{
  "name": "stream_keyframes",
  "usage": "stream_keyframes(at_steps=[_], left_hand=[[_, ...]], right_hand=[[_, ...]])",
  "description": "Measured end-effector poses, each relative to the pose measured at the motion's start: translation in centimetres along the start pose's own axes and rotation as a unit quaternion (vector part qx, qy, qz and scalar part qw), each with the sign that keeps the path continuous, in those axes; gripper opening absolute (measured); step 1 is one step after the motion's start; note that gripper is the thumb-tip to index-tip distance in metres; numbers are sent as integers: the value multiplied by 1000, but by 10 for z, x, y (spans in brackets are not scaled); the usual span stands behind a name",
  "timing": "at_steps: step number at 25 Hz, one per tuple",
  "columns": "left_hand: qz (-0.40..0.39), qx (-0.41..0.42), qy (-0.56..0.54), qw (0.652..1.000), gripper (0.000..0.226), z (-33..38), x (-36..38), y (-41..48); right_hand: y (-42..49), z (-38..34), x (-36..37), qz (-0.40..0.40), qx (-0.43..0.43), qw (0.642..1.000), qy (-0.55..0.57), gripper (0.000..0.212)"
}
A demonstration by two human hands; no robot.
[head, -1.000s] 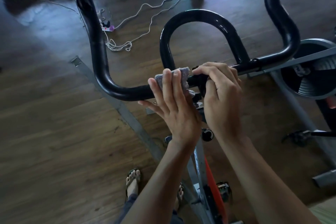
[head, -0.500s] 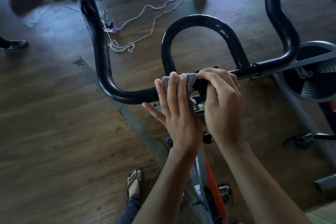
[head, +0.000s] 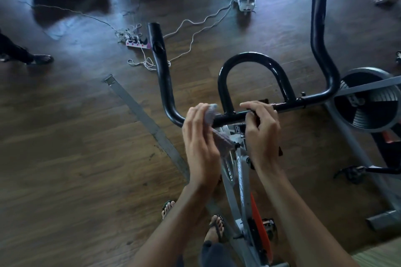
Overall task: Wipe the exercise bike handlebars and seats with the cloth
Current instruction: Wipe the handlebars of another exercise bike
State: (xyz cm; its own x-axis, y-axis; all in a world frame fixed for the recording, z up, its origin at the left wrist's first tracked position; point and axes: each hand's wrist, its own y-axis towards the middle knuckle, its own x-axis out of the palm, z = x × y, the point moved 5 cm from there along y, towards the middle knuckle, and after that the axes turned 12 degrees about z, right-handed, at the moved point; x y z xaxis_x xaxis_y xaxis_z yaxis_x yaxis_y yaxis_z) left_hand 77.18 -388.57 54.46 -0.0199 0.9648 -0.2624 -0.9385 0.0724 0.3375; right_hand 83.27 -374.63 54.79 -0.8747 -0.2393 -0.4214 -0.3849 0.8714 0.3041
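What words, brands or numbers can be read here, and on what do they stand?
Dark lettering along the exercise bike's grey metal frame tube: too blurred to read.
Small dark label below the black handlebar: too small to read.
No other text shows.

Slanted lettering along grey bike frame (head: 240, 188), too blurred to read, nothing else legible

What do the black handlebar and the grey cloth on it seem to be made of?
The black curved handlebar looks like painted or coated metal, glossy: sharp light streaks run along it. The grey cloth looks like soft knitted or terry fabric, matte and ribbed; blur leaves the weave uncertain.
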Motion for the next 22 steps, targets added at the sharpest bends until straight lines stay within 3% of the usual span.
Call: stream_keyframes(at_steps=[3, 8, 11, 14, 18, 22], left_hand=[[35, -89, -31, 995, 37, -6, -44, 36], [5, -122, -52, 991, 42, -36, -81, 110], [-34, -84, -69, 993, 44, -46, -91, 156], [-124, -43, -84, 988, 42, -58, -90, 207], [-232, 46, -92, 967, 40, -53, -84, 272], [-290, 117, -115, 943, 41, -48, -40, 343]], right_hand=[[-23, -38, 11, -10, -20, 999, -42, 23], [-46, -100, 66, -87, 17, 996, 17, 28], [-47, -128, 101, -69, 38, 996, 33, 27], [-38, -149, 138, -28, 74, 997, 20, 25], [-31, -162, 163, 63, 182, 981, 14, 27], [-14, -162, 176, 151, 247, 957, 13, 28]])
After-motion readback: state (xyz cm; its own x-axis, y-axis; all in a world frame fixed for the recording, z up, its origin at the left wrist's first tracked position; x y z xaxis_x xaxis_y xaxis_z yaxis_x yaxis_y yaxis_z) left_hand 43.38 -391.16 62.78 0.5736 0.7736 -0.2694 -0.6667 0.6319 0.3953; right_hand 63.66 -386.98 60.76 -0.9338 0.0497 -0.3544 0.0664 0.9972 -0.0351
